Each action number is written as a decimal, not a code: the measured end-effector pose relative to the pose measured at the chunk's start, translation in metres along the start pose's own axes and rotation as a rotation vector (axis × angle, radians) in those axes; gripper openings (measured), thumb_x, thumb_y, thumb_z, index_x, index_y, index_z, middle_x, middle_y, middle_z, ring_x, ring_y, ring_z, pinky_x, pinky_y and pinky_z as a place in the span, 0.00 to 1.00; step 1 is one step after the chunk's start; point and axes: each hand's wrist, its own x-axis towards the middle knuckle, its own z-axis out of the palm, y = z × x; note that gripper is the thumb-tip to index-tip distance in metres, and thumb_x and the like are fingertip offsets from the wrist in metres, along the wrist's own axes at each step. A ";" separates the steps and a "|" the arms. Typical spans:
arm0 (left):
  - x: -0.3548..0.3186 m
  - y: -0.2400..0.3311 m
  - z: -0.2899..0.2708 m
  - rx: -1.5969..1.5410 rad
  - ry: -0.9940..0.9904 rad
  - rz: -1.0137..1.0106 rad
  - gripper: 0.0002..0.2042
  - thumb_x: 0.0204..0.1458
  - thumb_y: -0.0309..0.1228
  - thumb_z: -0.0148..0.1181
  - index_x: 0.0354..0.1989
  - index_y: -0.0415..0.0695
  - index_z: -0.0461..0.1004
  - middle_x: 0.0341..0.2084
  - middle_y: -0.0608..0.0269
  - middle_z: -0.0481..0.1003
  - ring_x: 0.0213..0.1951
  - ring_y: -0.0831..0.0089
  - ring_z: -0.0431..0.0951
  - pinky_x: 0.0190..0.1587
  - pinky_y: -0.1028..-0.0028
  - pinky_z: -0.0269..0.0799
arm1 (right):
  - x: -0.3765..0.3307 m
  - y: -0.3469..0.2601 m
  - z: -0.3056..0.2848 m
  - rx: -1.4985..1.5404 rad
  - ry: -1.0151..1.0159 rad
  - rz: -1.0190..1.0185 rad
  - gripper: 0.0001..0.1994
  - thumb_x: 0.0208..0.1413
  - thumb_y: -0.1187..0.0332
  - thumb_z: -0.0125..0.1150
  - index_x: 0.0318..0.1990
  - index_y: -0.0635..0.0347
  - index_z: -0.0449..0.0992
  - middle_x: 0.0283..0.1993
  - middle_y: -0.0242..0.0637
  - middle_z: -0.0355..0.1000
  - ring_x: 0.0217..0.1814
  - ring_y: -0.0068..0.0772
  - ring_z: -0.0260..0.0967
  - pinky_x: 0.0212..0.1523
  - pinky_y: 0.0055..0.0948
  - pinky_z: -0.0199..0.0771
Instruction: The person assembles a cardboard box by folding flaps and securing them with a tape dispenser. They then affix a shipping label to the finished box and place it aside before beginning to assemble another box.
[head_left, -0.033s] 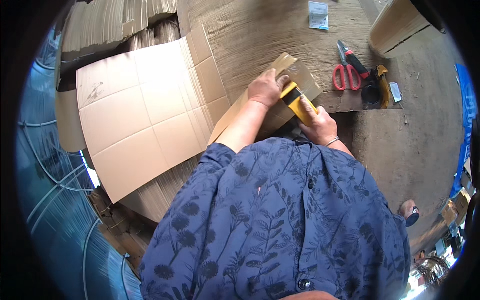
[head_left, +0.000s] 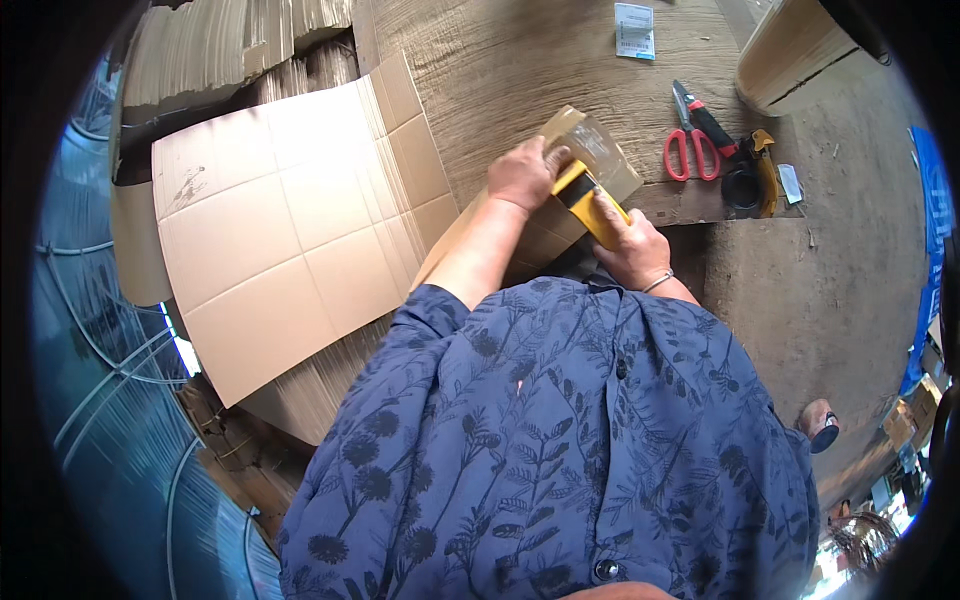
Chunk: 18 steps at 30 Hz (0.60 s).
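Your right hand (head_left: 638, 252) grips a yellow tool (head_left: 583, 196) slanting forward-left toward your left hand (head_left: 524, 178), half-curled on the box (head_left: 605, 153), its hold unclear.

Red-handled scissors (head_left: 690, 134) lie on the wooden table (head_left: 480, 70). A black-handled knife (head_left: 713, 129) and yellow-and-black tool (head_left: 767, 172) lie right of them, taped cardboard (head_left: 612, 160) left, a white label (head_left: 634, 30) beyond.

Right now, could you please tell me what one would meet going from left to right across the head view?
Flat cardboard sheet, left hand, right hand gripping a yellow tool, red-handled scissors, black-and-yellow item, small white slip, blue sheeting.
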 end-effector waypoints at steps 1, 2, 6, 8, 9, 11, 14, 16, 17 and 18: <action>0.008 -0.003 -0.011 0.002 -0.041 -0.007 0.28 0.57 0.61 0.43 0.48 0.49 0.76 0.42 0.52 0.79 0.45 0.53 0.79 0.46 0.58 0.74 | 0.006 -0.004 -0.003 0.032 0.014 -0.001 0.40 0.43 0.57 0.70 0.67 0.28 0.60 0.34 0.40 0.65 0.33 0.44 0.72 0.30 0.41 0.75; 0.022 -0.009 -0.019 0.005 -0.082 -0.013 0.29 0.57 0.62 0.41 0.44 0.50 0.77 0.41 0.51 0.79 0.44 0.52 0.79 0.44 0.57 0.74 | 0.011 -0.010 -0.008 0.040 0.015 0.003 0.40 0.43 0.57 0.70 0.66 0.27 0.60 0.34 0.40 0.65 0.33 0.44 0.72 0.31 0.41 0.75; 0.074 -0.057 -0.051 -0.009 -0.201 -0.065 0.35 0.56 0.68 0.35 0.48 0.51 0.77 0.43 0.51 0.78 0.48 0.49 0.75 0.50 0.57 0.71 | 0.015 -0.026 -0.025 0.052 0.067 -0.055 0.41 0.39 0.57 0.72 0.66 0.30 0.62 0.30 0.39 0.64 0.29 0.41 0.70 0.27 0.39 0.74; 0.096 -0.086 -0.054 -0.049 -0.174 -0.019 0.37 0.55 0.69 0.32 0.52 0.53 0.75 0.46 0.51 0.76 0.52 0.49 0.73 0.55 0.59 0.68 | -0.002 -0.015 -0.030 0.039 0.064 -0.072 0.42 0.37 0.57 0.74 0.66 0.32 0.63 0.28 0.38 0.63 0.26 0.40 0.69 0.25 0.38 0.72; 0.103 -0.088 -0.057 -0.056 -0.167 -0.007 0.37 0.54 0.70 0.31 0.53 0.54 0.75 0.47 0.51 0.76 0.52 0.49 0.73 0.56 0.60 0.67 | -0.008 -0.012 -0.034 0.037 0.079 -0.086 0.43 0.35 0.58 0.75 0.65 0.34 0.64 0.25 0.37 0.61 0.23 0.39 0.66 0.22 0.36 0.70; 0.117 -0.111 -0.059 -0.031 -0.196 -0.054 0.37 0.55 0.69 0.31 0.56 0.55 0.73 0.51 0.53 0.75 0.54 0.50 0.72 0.57 0.61 0.67 | -0.017 -0.010 -0.034 0.044 0.042 -0.048 0.43 0.34 0.60 0.75 0.65 0.34 0.65 0.26 0.37 0.61 0.23 0.39 0.66 0.23 0.36 0.71; 0.149 -0.134 -0.055 -0.035 -0.251 -0.087 0.35 0.56 0.68 0.32 0.57 0.57 0.72 0.53 0.54 0.73 0.56 0.51 0.71 0.59 0.61 0.65 | 0.002 -0.008 -0.017 0.010 0.063 -0.057 0.42 0.35 0.61 0.74 0.64 0.35 0.66 0.27 0.37 0.61 0.25 0.39 0.67 0.24 0.36 0.72; 0.173 -0.147 -0.046 -0.068 -0.289 -0.186 0.34 0.58 0.66 0.32 0.60 0.55 0.69 0.57 0.54 0.70 0.59 0.53 0.68 0.62 0.62 0.62 | 0.032 -0.013 -0.004 -0.008 0.131 -0.100 0.40 0.37 0.62 0.73 0.64 0.34 0.66 0.29 0.37 0.62 0.28 0.39 0.68 0.25 0.37 0.73; 0.178 -0.155 -0.043 -0.080 -0.299 -0.248 0.34 0.58 0.65 0.33 0.62 0.55 0.67 0.60 0.54 0.68 0.61 0.53 0.66 0.63 0.62 0.60 | 0.048 -0.016 0.005 -0.004 0.143 -0.130 0.40 0.37 0.62 0.73 0.64 0.33 0.65 0.29 0.37 0.62 0.28 0.39 0.68 0.26 0.37 0.74; 0.182 -0.167 -0.027 -0.088 -0.199 -0.195 0.34 0.60 0.63 0.33 0.62 0.50 0.66 0.60 0.52 0.67 0.62 0.53 0.65 0.64 0.63 0.59 | 0.065 -0.019 0.012 -0.007 0.153 -0.157 0.40 0.37 0.61 0.73 0.64 0.32 0.65 0.30 0.37 0.62 0.28 0.39 0.69 0.26 0.38 0.75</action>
